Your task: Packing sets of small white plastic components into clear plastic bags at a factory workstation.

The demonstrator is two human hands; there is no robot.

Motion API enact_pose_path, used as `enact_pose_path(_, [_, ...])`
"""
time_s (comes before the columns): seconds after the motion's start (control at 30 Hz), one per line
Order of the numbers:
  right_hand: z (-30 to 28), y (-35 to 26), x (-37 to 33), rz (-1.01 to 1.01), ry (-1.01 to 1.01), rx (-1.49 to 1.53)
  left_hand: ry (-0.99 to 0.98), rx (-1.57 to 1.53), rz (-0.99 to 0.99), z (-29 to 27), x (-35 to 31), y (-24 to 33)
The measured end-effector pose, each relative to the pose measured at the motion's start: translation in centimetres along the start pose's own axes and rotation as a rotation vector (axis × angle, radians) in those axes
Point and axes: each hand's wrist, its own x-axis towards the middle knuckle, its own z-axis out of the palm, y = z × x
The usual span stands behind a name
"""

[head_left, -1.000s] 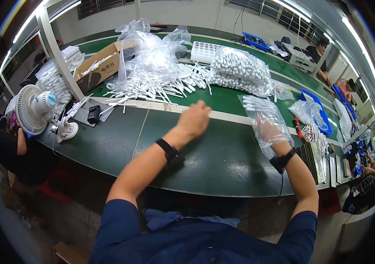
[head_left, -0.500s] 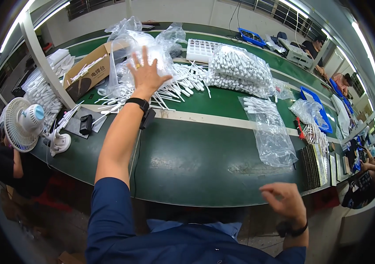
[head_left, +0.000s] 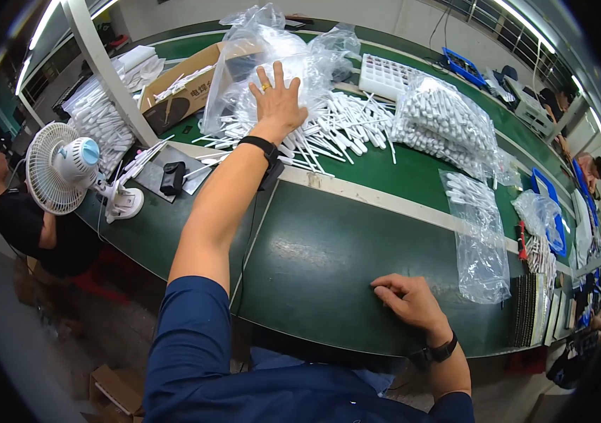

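Note:
My left hand [head_left: 277,102] reaches forward with its fingers spread, its palm against a clear plastic bag [head_left: 248,70] or just above it; the contact is hidden. Beneath and around it lies a loose heap of white sticks [head_left: 346,127], each with one thicker end. My right hand [head_left: 410,299] is at the table's near edge, its fingers curled in and nothing visible in them. To its right lies a flat clear bag [head_left: 480,247] with several white sticks at its far end. Beyond that, packed bags of white sticks [head_left: 445,116] are stacked.
A cardboard box [head_left: 174,106] holding sticks stands behind a post [head_left: 107,70]. A white fan [head_left: 57,169] and a small black object [head_left: 172,178] are at left. A white compartment tray [head_left: 385,76] lies at the back; a blue tray [head_left: 558,218] is at right. A person [head_left: 36,222] sits far left.
My right hand has moved left and forward, onto the near edge of the table. My left hand stays spread over the bag. The whole view has shifted, so the table things appear farther right.

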Motion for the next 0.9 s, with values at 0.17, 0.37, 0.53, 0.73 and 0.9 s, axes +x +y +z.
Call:
enact_pose_path(0.17, [0.3,0.4,0.5,0.110,0.063,0.159,0.123,-0.007,-0.122,3.3,1.5,-1.0])
enact_pose_path(0.37, [0.2,0.3,0.4,0.129,0.075,0.186,0.149,-0.126,-0.035,4.4,4.2,-6.3])
enact_pose_path(0.53, [-0.1,0.7,0.1,0.079,0.083,0.152,0.575,0.014,0.187,-1.4,4.6,-11.0])
enact_pose_path(0.73, [-0.1,0.6,0.2,-0.008,0.109,0.079,0.151,0.621,0.258,-3.9,3.1,-17.2])
enact_pose_path(0.9, [0.0,0.4,0.4,-0.007,0.096,0.062,-0.522,0.465,0.073,1.5,-0.9,-23.5])
